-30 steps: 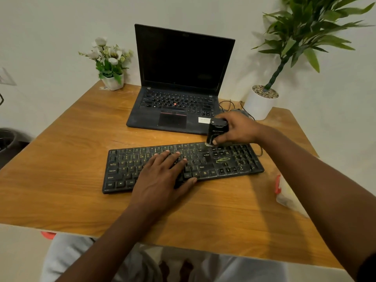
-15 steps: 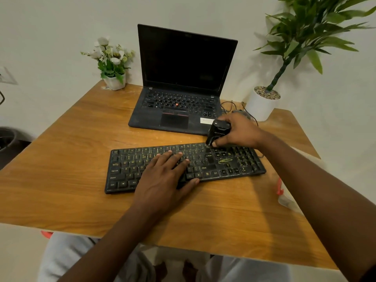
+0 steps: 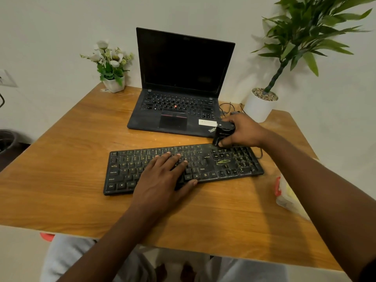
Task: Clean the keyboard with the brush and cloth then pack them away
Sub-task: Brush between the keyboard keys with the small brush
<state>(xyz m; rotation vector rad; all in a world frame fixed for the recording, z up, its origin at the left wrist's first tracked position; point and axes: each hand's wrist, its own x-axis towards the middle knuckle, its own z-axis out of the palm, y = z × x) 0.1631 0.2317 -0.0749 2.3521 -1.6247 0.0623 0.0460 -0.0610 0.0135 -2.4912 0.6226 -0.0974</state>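
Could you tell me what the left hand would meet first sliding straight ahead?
Beyond the black keyboard under it, the left hand would probably meet the open black laptop's front edge.

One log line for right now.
left hand: flat on black keyboard | right hand: grips small black brush at keyboard's far-right edge | stage: brushing

Reference: keyboard (image 3: pixel 234 165).
- Left of it: broad bare table (image 3: pixel 61 159), open run to the edge.
- Near side: strip of bare wood, crossed by both forearms.
- Behind it: laptop (image 3: pixel 179 82), lid up, only a narrow gap.
- Far right corner: right hand (image 3: pixel 244 131) gripping brush (image 3: pixel 222 133); loose cable (image 3: pixel 227 106) and white plant pot (image 3: pixel 258 106) beyond.
- Right of it: plastic bag (image 3: pixel 284 196) at the table edge.
- Middle keys: left hand (image 3: pixel 162 180) lying flat.
- Far back left: flower pot (image 3: pixel 114 84), well apart.
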